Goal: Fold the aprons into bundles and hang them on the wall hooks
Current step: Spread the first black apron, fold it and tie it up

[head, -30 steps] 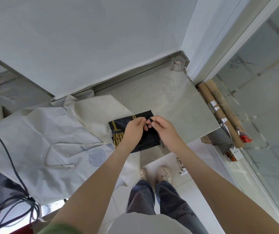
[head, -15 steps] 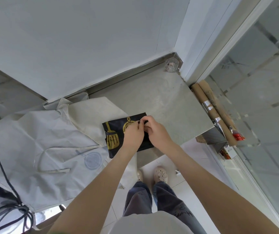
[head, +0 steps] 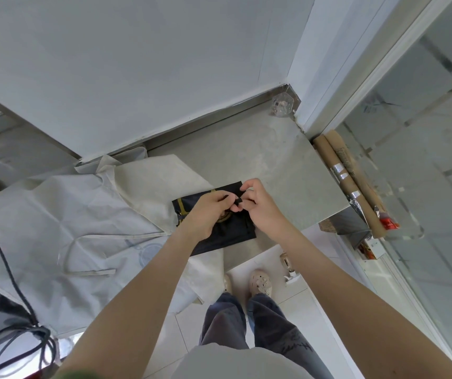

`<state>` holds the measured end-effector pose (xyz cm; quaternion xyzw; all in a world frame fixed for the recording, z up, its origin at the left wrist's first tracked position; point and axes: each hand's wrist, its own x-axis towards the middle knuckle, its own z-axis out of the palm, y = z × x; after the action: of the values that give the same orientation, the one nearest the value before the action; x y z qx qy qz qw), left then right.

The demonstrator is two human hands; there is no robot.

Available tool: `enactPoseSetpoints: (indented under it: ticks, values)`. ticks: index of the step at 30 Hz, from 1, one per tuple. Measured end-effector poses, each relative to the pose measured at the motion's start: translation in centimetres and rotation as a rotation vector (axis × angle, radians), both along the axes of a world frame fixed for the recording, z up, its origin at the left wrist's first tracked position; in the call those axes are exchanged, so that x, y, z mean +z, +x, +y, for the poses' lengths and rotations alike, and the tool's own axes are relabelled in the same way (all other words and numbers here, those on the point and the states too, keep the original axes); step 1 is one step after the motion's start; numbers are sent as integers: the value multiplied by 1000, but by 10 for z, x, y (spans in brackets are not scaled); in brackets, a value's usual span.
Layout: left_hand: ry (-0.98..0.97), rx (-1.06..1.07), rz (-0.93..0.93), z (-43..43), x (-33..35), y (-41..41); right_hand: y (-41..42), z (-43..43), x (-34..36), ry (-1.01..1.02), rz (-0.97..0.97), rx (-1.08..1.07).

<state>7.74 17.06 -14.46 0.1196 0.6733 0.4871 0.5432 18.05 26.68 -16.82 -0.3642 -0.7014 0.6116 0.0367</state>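
Step in hand: tying off the bundle. The black apron (head: 227,236) lies folded into a flat rectangle on the grey counter (head: 260,154), centre of frame, near the counter's front edge. Its left edge sits against the white apron (head: 69,209).

Hands: the left hand (head: 205,212) and right hand (head: 260,206) meet over the top of the bundle. Fingers of both are curled, the tips pinching a short black strap (head: 237,200) between them. The right forefinger arches above the pinch. Whether a knot is formed, cannot tell; the hands cover it.

Look of the apron: dark, matte cloth, gold print showing at its left end, edges fairly square, lying low.

Judgement: folding of this one looks done. Next move calls for cinching the strap snug while keeping a loop free for a hook, then lifting without letting the folds slip.

White apron, left of frame: spread open, creased, ties loose, not yet folded. A clear fitting (head: 283,105) sits in the wall corner, upper right of centre; possibly a hook, unsure.
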Motion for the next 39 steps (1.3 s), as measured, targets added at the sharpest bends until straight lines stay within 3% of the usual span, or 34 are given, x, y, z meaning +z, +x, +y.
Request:
enactPoseSetpoints:
  ticks: [6,12,16,18,20,24,31,37,39]
  values:
    - [-83,-221,180,0,10,-13,0,2,-1,-139,-46,-10]
    - [-266,-352,783,21,8,0,4,10,5,-381,40,-167]
    - [-389,-490,1195,25,13,17,3,12,8,-444,51,-175]
    - [-391,-518,1314,23,13,24,0,15,11,-459,26,-205]
    - [-343,-442,1335,23,12,25,-6,19,16,-475,-19,-248]
    - [6,-419,1547,21,-3,15,-9,24,22,-505,-101,-203]
    - [154,-392,1590,7,-19,10,2,25,11,-626,2,-219]
    - [254,-257,1512,3,-30,10,-1,22,8,-617,22,-235]
    - [186,-183,1427,3,-32,14,0,22,7,-575,-31,-235]
